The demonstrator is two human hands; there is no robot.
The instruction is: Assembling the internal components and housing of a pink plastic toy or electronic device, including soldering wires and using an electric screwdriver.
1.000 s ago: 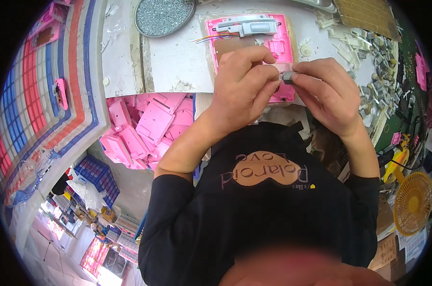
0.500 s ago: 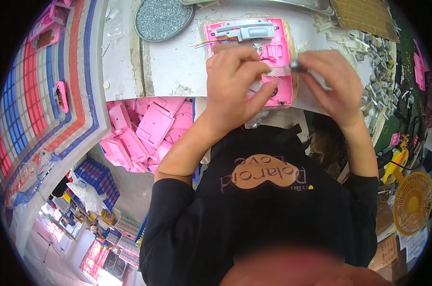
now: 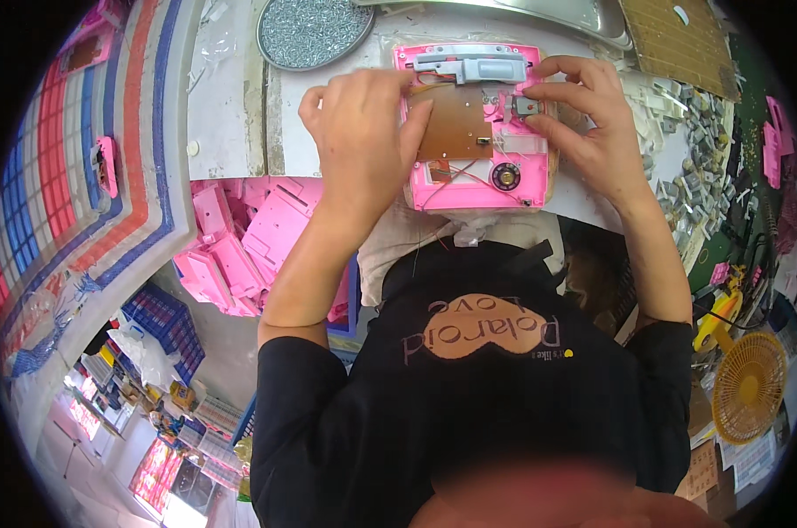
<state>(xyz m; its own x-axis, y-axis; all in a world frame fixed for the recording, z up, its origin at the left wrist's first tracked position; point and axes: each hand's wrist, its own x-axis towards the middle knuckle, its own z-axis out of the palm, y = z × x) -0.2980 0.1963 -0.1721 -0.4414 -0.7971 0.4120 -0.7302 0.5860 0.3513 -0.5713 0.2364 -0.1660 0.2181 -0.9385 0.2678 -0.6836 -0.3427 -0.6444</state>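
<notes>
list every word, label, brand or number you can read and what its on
Black garment: large lettering on and around a tan patch, plus smaller lettering beside it; wording not copied here.
Brown cardboard, lower right: dark markings, too small to read.
White sheets near the yellow fan: any print too small to read.
Pink housing: no text I can make out.

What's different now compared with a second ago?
The left hand moved to the left side of the pink housing, uncovering more of the brown board. The right hand moved the small grey part forward along the housing's right side, its fingers still around it. The silver piece stays along the housing's far edge.
</notes>
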